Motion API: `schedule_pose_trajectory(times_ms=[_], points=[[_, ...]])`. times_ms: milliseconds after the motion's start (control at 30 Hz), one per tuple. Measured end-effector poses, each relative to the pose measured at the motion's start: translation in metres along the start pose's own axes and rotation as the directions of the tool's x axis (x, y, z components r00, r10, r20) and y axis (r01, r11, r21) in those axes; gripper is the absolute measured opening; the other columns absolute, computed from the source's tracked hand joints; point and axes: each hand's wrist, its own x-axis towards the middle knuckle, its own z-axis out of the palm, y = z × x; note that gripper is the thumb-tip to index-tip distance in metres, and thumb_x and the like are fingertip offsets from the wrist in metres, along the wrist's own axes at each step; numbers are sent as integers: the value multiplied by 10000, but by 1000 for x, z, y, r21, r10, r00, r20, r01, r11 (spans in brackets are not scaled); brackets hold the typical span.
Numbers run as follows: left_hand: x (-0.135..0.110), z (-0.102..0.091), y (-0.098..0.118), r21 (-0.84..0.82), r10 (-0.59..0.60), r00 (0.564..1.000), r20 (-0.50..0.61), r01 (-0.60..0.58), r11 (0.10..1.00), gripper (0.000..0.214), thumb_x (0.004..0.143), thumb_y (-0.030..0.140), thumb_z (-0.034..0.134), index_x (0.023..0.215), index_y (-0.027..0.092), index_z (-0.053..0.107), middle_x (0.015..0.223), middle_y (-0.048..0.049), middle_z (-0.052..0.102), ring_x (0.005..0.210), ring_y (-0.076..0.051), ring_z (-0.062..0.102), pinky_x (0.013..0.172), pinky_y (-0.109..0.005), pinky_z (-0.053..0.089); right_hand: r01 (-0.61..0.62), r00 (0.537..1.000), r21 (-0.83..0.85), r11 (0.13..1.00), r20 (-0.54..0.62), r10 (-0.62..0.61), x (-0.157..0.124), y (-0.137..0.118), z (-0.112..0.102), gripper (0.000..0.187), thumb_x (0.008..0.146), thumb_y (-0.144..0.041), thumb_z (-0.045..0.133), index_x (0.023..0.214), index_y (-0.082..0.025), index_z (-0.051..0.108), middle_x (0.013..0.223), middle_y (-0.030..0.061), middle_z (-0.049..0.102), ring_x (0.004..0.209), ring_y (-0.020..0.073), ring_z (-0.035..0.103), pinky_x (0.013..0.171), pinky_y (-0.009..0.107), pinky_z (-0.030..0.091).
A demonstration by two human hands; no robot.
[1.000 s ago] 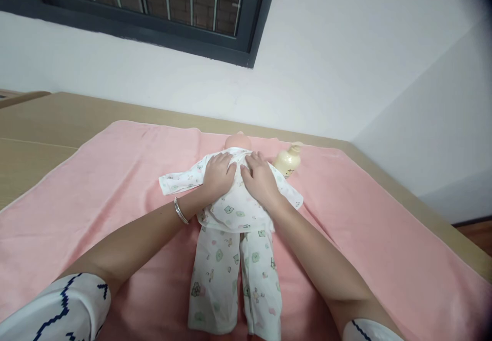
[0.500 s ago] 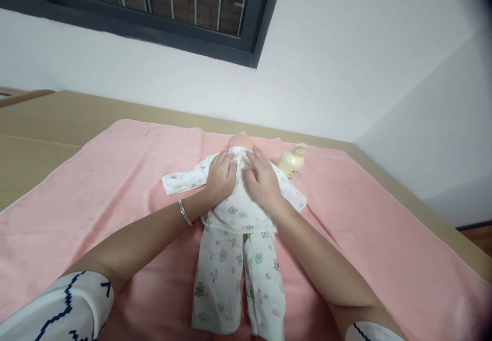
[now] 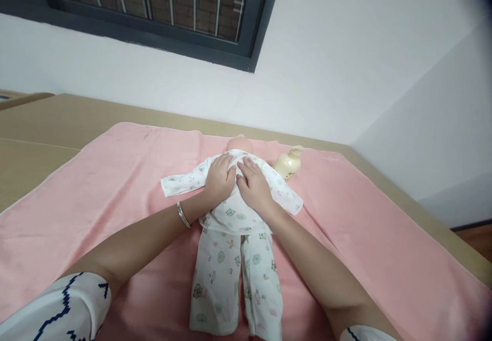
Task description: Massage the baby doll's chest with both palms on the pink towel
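Observation:
A baby doll (image 3: 239, 143) lies stretched out, dressed in a white printed top (image 3: 234, 215) and matching trousers (image 3: 217, 279). Only the rounded part of its head shows past the collar. My left hand (image 3: 220, 179) rests flat on the left side of the top's chest, fingers stretched toward the head. On the right side of the chest lies my right hand (image 3: 254, 185), its fingers also extended and slightly apart. Neither hand grips anything. Both sleeves of the top spread outward, and the fabric under my palms is hidden.
A pale yellow pump bottle (image 3: 288, 164) leans beside the doll's right-hand sleeve. Beneath everything spreads a pink blanket (image 3: 126, 177) on a wooden surface (image 3: 77, 110). A white wall (image 3: 307, 75) with a dark-framed window (image 3: 246, 49) rises behind.
My right hand has shifted left and slightly down on the chest, nearer my left hand. The left hand stays in place. The camera view has moved slightly.

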Motion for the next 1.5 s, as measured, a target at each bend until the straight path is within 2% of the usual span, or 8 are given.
schedule_pose_trajectory(times_ms=[300, 467, 533, 633, 733, 867, 1100, 1500], points=[[12, -8, 8, 5, -157, 980, 120, 157, 988, 380, 917, 275, 434, 1218, 118, 604, 1269, -178, 651, 1232, -321, 577, 1105, -529, 410, 52, 991, -217, 975, 134, -23, 0, -12, -14, 513, 1001, -270, 366, 1457, -52, 455, 1524, 230, 412, 1445, 337, 369, 1196, 510, 289], [28, -14, 49, -376, -301, 947, 113, 321, 869, 400, 950, 377, 428, 1259, 170, 574, 1426, -142, 556, 1366, -267, 489, 1167, -471, 369, 69, 991, -63, 996, 119, -62, 4, -5, -56, 496, 946, -266, 451, 1412, -115, 521, 1500, 180, 468, 1427, 316, 403, 1164, 487, 361], [37, -14, 73, -607, -303, 934, 192, 355, 711, 409, 981, 408, 354, 1258, 196, 569, 1469, -107, 520, 1398, -210, 462, 1169, -394, 381, 13, 996, -40, 999, -83, -17, 5, 2, -81, 525, 934, -250, 429, 1437, -115, 493, 1519, 158, 451, 1464, 297, 344, 1203, 507, 299], [55, -8, 104, -738, -337, 764, 551, 634, 231, 600, 995, 518, 187, 1347, 164, 519, 1487, -155, 492, 1368, -214, 507, 1116, -366, 444, -91, 966, -41, 995, -246, 78, 8, 20, -111, 599, 910, -197, 390, 1491, -50, 398, 1562, 179, 375, 1493, 299, 282, 1220, 535, 253], [74, 5, 120, -638, -291, 585, 757, 757, -138, 756, 960, 598, 180, 1468, 79, 391, 1507, -234, 437, 1385, -266, 484, 1056, -395, 497, -225, 955, -73, 972, -215, 205, 14, 40, -120, 620, 854, -98, 364, 1467, -15, 418, 1503, 217, 450, 1440, 312, 384, 1160, 513, 357], [90, 23, 126, -591, -254, 533, 807, 724, -356, 836, 947, 603, 247, 1539, 12, 215, 1514, -265, 405, 1384, -287, 479, 1004, -396, 533, -267, 961, -233, 935, -132, 242, 20, 57, -112, 543, 820, -27, 361, 1328, -11, 552, 1356, 227, 585, 1321, 308, 515, 1075, 427, 436], [88, 24, 134, -593, -208, 560, 802, 709, -381, 797, 949, 555, 322, 1522, 4, 262, 1451, -247, 487, 1315, -254, 551, 995, -325, 540, -166, 983, -413, 896, -145, 115, 20, 54, -106, 346, 826, -21, 371, 1007, -93, 657, 1039, 184, 683, 1040, 275, 619, 925, 356, 460], [37, -51, 106, -577, -252, 527, 812, 791, -205, 680, 939, 540, 314, 1424, 78, 431, 1450, -220, 519, 1305, -262, 570, 1113, -383, 452, -175, 974, -498, 849, -216, 74, 20, 51, -90, 375, 852, -92, 380, 1123, -14, 627, 1216, 264, 632, 1194, 347, 554, 1024, 472, 415]])
